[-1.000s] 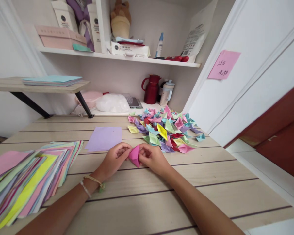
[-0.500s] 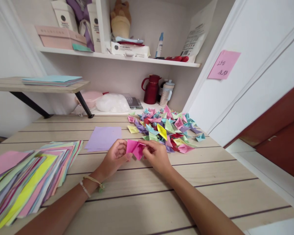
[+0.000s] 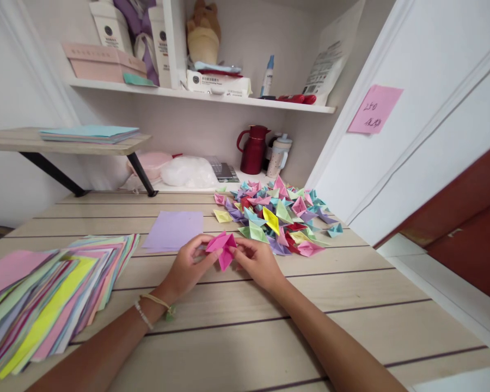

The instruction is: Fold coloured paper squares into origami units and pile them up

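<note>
A bright pink folded sheet of origami paper (image 3: 224, 251) is held just above the table, between both hands. My left hand (image 3: 191, 258) pinches its left side, thumb in front and fingers behind. On the other side, my right hand (image 3: 258, 260) grips the paper's right edge between thumb and fingers. Beyond my right hand lies a heap of folded paper boats (image 3: 283, 211) in many colours. Flat purple sheets (image 3: 175, 230) rest on the table behind my left hand.
Fanned stacks of coloured paper (image 3: 61, 294) cover the table's left side. A small raised shelf (image 3: 134, 144) with black legs carries more sheets. At the back stand a red thermos jug (image 3: 253, 149) and a pale cup (image 3: 280, 155). A pink note (image 3: 374, 109) is on the wall.
The pink paper has been turned and opened into a more pointed, spread shape. My right hand's fingers have shifted their grip on its right side.
</note>
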`<state>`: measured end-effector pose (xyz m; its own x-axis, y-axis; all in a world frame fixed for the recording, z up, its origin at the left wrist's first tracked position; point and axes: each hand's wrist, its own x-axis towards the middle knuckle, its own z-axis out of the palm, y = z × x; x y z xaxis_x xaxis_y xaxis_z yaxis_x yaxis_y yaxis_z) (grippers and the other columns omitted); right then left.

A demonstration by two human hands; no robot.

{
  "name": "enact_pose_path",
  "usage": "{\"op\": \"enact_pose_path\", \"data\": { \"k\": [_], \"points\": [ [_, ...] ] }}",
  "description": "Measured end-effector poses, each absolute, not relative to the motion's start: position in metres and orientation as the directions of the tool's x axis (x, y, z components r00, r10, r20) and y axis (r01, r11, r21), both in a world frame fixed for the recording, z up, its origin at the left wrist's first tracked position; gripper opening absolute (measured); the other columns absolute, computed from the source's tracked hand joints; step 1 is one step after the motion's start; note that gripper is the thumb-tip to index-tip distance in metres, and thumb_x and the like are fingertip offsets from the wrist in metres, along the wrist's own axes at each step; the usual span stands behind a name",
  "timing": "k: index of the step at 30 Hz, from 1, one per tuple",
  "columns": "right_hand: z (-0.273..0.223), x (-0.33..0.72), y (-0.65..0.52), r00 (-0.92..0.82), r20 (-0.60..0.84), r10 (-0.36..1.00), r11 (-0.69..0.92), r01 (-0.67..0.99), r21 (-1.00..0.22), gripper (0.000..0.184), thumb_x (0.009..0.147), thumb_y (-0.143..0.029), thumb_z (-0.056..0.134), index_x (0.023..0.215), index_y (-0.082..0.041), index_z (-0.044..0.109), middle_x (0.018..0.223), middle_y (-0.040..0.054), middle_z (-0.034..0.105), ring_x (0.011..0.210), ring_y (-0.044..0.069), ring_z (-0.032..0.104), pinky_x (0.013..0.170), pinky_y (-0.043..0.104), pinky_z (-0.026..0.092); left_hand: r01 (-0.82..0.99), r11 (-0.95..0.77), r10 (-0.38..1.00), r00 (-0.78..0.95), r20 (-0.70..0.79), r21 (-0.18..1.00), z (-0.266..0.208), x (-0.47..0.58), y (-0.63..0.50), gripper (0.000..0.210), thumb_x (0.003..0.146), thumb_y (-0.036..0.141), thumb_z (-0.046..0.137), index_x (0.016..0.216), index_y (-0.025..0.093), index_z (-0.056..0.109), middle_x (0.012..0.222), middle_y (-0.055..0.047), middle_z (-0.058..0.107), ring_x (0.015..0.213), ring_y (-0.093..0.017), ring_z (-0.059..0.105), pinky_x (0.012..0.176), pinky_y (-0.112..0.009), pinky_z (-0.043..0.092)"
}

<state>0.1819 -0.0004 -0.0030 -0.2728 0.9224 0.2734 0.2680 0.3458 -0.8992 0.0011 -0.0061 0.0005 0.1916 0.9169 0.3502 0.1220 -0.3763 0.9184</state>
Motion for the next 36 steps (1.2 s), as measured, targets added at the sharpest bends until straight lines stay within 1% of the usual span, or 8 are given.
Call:
{"op": "enact_pose_path", "data": {
  "k": [5, 8, 14, 18, 22, 25, 29, 36],
  "points": [
    [-0.003, 0.181, -0.001, -0.31, 0.285, 0.907, 0.37, 0.261, -0.892, 0.022, 0.083, -0.032, 0.051, 0.092, -0.018, 0.067, 0.056, -0.0022, 0.052, 0.047, 0.011, 0.053, 0.045, 0.02, 0.044, 0.062, -0.243, 0.962, 0.14, 0.233, 0.968, -0.005, 0.0, -0.002, 0.025, 0.078, 0.029, 0.058, 0.1, 0.018, 0.053, 0.093, -0.005, 0.063, 0.084, -0.016, 0.06, 0.076, -0.029, 0.048],
    [-0.003, 0.18, -0.002, -0.338, 0.285, 0.897, 0.381, 0.265, -0.886, 0.02, 0.083, -0.03, 0.051, 0.088, -0.018, 0.066, 0.055, -0.0028, 0.052, 0.047, 0.01, 0.052, 0.044, 0.018, 0.041, 0.05, -0.26, 0.958, 0.138, 0.251, 0.964, -0.008, -0.001, 0.002, 0.028, 0.075, 0.027, 0.062, 0.1, 0.018, 0.051, 0.088, -0.003, 0.062, 0.08, -0.015, 0.06, 0.074, -0.028, 0.048],
    [0.002, 0.18, -0.005, -0.36, 0.392, 0.846, 0.524, 0.432, -0.734, 0.016, 0.081, -0.022, 0.052, 0.078, -0.018, 0.067, 0.057, -0.0023, 0.055, 0.05, 0.01, 0.048, 0.048, 0.019, 0.036, 0.299, -0.427, 0.902, 0.212, 0.377, 0.854, -0.002, 0.0, -0.004, 0.015, 0.076, 0.03, 0.061, 0.085, 0.018, 0.062, 0.085, -0.002, 0.055, 0.073, -0.013, 0.054, 0.064, -0.024, 0.045],
    [0.003, 0.181, -0.008, -0.344, 0.41, 0.845, 0.533, 0.482, -0.695, 0.017, 0.081, -0.022, 0.052, 0.081, -0.019, 0.068, 0.052, -0.003, 0.056, 0.046, 0.009, 0.048, 0.047, 0.02, 0.034, 0.36, -0.404, 0.911, 0.24, 0.335, 0.841, -0.002, 0.002, -0.011, 0.028, 0.073, 0.032, 0.064, 0.097, 0.019, 0.061, 0.064, 0.003, 0.052, 0.054, -0.01, 0.049, 0.051, -0.021, 0.041],
    [0.0, 0.182, -0.006, -0.273, 0.334, 0.902, 0.419, 0.375, -0.827, 0.026, 0.082, -0.024, 0.05, 0.102, -0.021, 0.067, 0.063, -0.0002, 0.066, 0.045, 0.011, 0.058, 0.048, 0.021, 0.043, 0.283, -0.35, 0.929, 0.226, 0.292, 0.893, -0.004, 0.002, -0.011, 0.028, 0.081, 0.03, 0.053, 0.106, 0.019, 0.06, 0.07, 0.0, 0.064, 0.06, -0.013, 0.06, 0.057, -0.024, 0.048],
    [-0.003, 0.183, -0.001, -0.242, 0.251, 0.937, 0.291, 0.149, -0.945, 0.027, 0.079, -0.03, 0.056, 0.1, -0.019, 0.068, 0.075, 0.0036, 0.07, 0.051, 0.014, 0.063, 0.049, 0.024, 0.048, 0.129, -0.305, 0.94, 0.202, 0.276, 0.943, -0.004, 0.0, -0.006, 0.025, 0.079, 0.028, 0.056, 0.1, 0.018, 0.065, 0.089, -0.005, 0.07, 0.075, -0.017, 0.065, 0.069, -0.028, 0.053],
    [-0.003, 0.185, 0.006, -0.292, 0.186, 0.938, 0.156, -0.122, -0.98, 0.031, 0.069, -0.034, 0.069, 0.095, -0.017, 0.069, 0.065, 0.0029, 0.069, 0.056, 0.014, 0.064, 0.054, 0.026, 0.052, -0.009, -0.239, 0.957, 0.17, 0.237, 0.971, -0.003, -0.005, 0.0, 0.023, 0.069, 0.025, 0.068, 0.09, 0.015, 0.069, 0.093, -0.007, 0.072, 0.085, -0.02, 0.066, 0.077, -0.03, 0.052],
    [0.003, 0.185, 0.002, -0.28, 0.209, 0.937, 0.183, -0.116, -0.976, 0.023, 0.072, -0.037, 0.066, 0.073, -0.014, 0.068, 0.062, 0.0023, 0.065, 0.054, 0.011, 0.059, 0.055, 0.023, 0.05, 0.016, -0.223, 0.957, 0.194, 0.216, 0.975, 0.0, -0.003, 0.0, 0.013, 0.072, 0.027, 0.066, 0.07, 0.015, 0.068, 0.075, -0.003, 0.07, 0.071, -0.015, 0.062, 0.069, -0.024, 0.049]
  ]
}}
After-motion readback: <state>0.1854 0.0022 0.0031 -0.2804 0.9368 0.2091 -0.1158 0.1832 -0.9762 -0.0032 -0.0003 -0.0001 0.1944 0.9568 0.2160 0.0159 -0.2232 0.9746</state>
